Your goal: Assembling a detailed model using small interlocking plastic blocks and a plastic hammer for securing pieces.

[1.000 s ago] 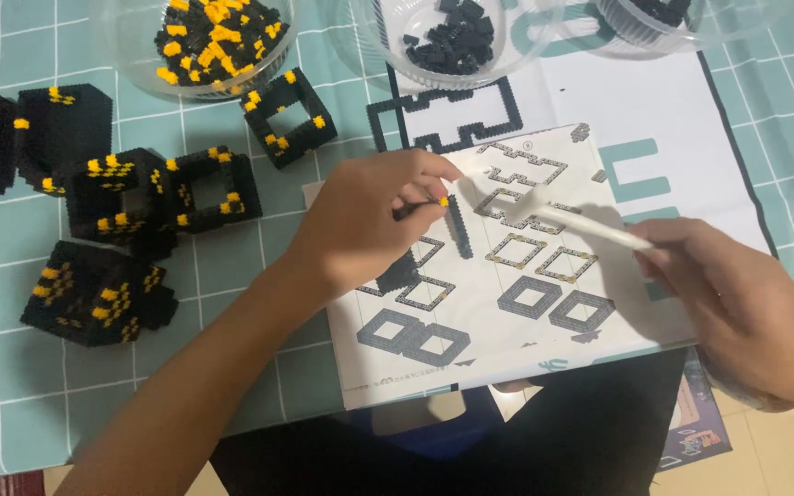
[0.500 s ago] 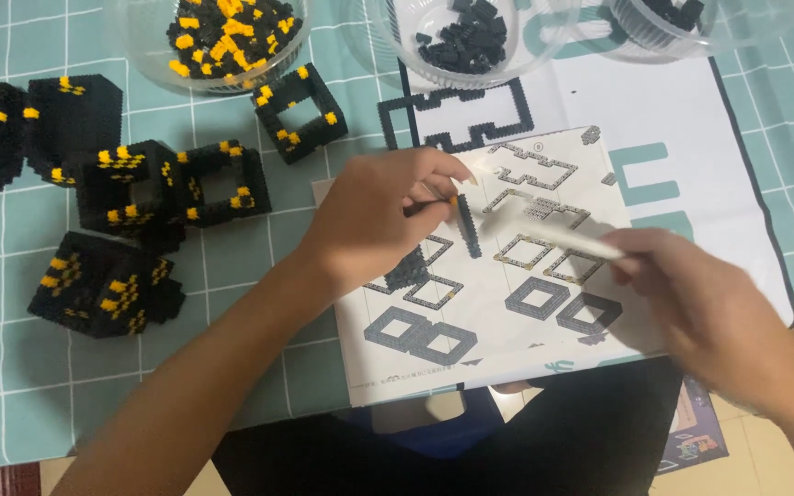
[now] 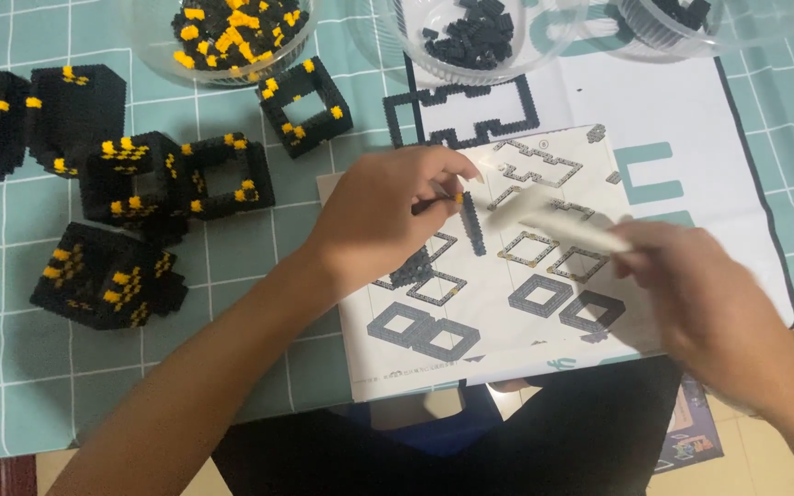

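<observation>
My left hand [image 3: 386,213] pinches a thin strip of small black bricks [image 3: 473,223] that hangs down over a white instruction sheet [image 3: 507,276]; a yellow brick shows at its top by my fingertips. My right hand [image 3: 700,294], blurred, holds a white stick-like tool [image 3: 553,219] whose tip points at the strip from the right. The sheet shows drawings of grey square frames.
Several black-and-yellow brick frames and cubes [image 3: 176,179] lie on the teal grid mat [image 3: 232,312] at the left. Clear bowls hold yellow and black bricks [image 3: 227,28] and black bricks [image 3: 475,32] at the back. A flat black brick outline [image 3: 457,115] lies behind the sheet.
Both hands have drifted slightly down and left over the sheet. The black strip now hangs more upright from my left fingers, and the white tool's tip sits closer to it.
</observation>
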